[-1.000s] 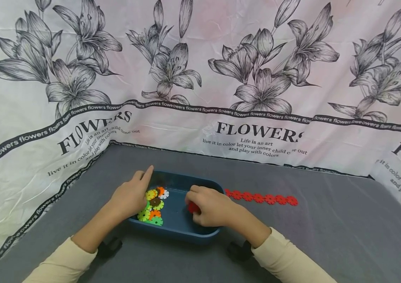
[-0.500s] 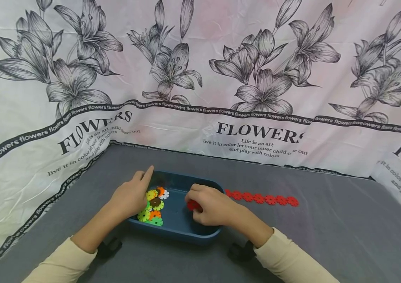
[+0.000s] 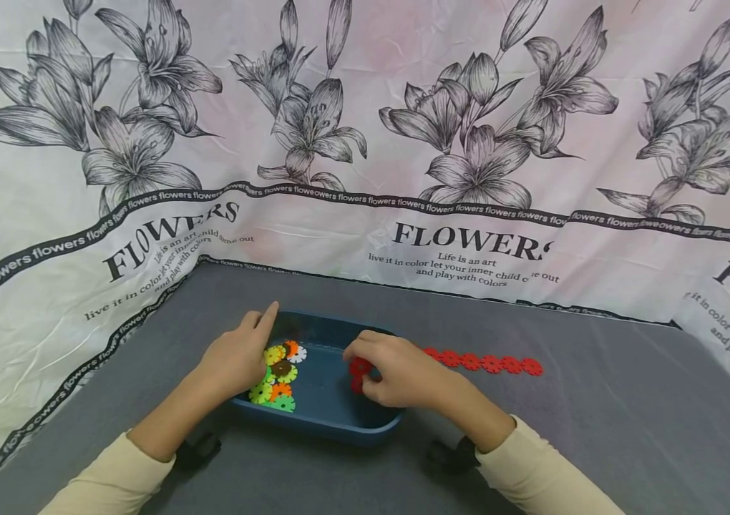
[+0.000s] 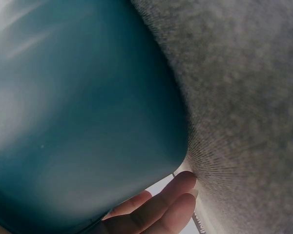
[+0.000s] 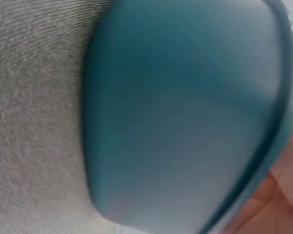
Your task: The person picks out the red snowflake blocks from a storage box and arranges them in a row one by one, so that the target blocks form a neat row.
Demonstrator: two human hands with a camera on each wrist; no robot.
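- The right hand [image 3: 400, 368] is pinching small notched red pieces [image 3: 358, 366] between thumb and fingers, over the right part of the blue tub [image 3: 320, 427]; their edges are looking thin, so a loose pinch or a sideways push could be letting one slip back inside.
- The fingers are partly covering those red pieces, so I cannot tell whether their notches are meeting squarely; a skewed join could be popping apart under pressure.
- The left hand [image 3: 236, 357] is holding the tub's left end, its fingers lying along the outside wall and its thumb hidden; easing off there could be letting the tub slide if the right hand is bumping the rim.
- The mixed coloured pieces [image 3: 283, 372] are lying heaped at the left inside the tub; a jolt could be scattering them rightward.
- The red row [image 3: 491, 363] is lying on the grey cloth [image 3: 597, 400], just right of the tub; a low right wrist or a shifting tub could be knocking it crooked.
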